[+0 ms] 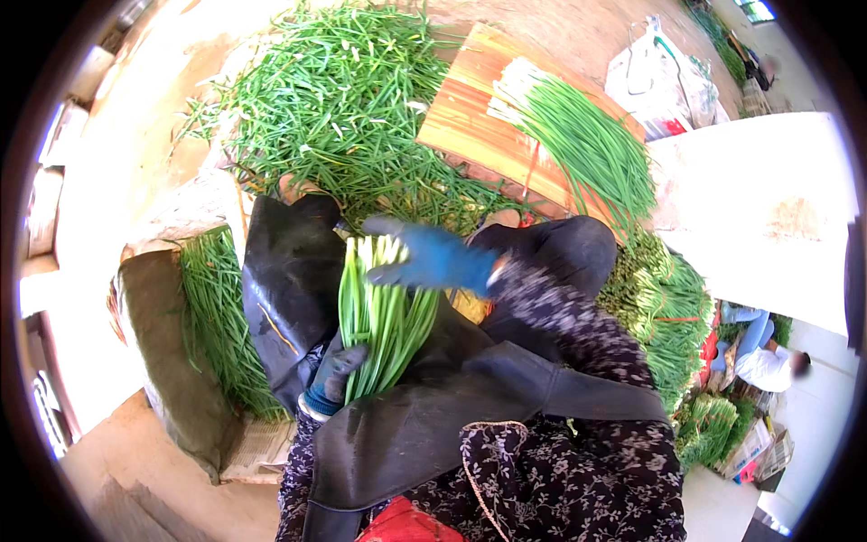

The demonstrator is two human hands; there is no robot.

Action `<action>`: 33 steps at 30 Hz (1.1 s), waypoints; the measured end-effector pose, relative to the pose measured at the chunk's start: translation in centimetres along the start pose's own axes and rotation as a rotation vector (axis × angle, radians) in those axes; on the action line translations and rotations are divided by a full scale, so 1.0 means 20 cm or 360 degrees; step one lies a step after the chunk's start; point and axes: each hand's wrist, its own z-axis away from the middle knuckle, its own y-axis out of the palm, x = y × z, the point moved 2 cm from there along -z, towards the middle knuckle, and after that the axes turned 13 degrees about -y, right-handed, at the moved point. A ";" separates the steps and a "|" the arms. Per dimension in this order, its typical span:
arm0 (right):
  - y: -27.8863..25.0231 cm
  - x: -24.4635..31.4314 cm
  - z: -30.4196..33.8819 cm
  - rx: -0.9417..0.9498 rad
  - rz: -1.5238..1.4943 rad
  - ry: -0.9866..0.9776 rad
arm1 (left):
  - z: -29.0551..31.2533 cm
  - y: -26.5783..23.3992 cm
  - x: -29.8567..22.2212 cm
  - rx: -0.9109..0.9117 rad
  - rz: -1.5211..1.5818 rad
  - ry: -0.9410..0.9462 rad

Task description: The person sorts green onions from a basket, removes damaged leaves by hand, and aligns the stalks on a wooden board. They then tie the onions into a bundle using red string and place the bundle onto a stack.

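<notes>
A bunch of garlic chives (384, 316) stands upright over my lap, pale cut ends up and green leaves down. My left hand (339, 372), in a grey and blue glove, is closed around the bunch's lower left side. At the pale ends is my right hand (424, 256), in a blue glove with grey fingers. Its thumb and fingers look stretched out and apart around the ends; motion blurs them a little. A black apron (406, 434) covers my lap below the bunch.
Loose green leaves (334, 99) lie heaped ahead. A wooden board (470, 99) carries a neat pile of chives (587, 135). Tied bundles (673, 325) stand at the right. On the left, more chives (226, 316) lie beside a dark green sack (172, 352). Another person (763, 366) sits far right.
</notes>
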 end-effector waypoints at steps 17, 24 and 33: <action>-0.07 -0.21 0.52 0.0007 -0.1587 0.0533 | -0.12 -0.25 0.14 -0.0204 0.0318 -0.0435; -0.29 -0.16 0.45 -0.0137 -0.1449 0.0451 | -0.12 -0.49 0.22 -0.0091 0.0421 -0.0372; -0.32 -0.29 0.52 -0.0689 -0.1541 0.0370 | -0.05 -0.21 0.16 0.0259 0.0144 0.0020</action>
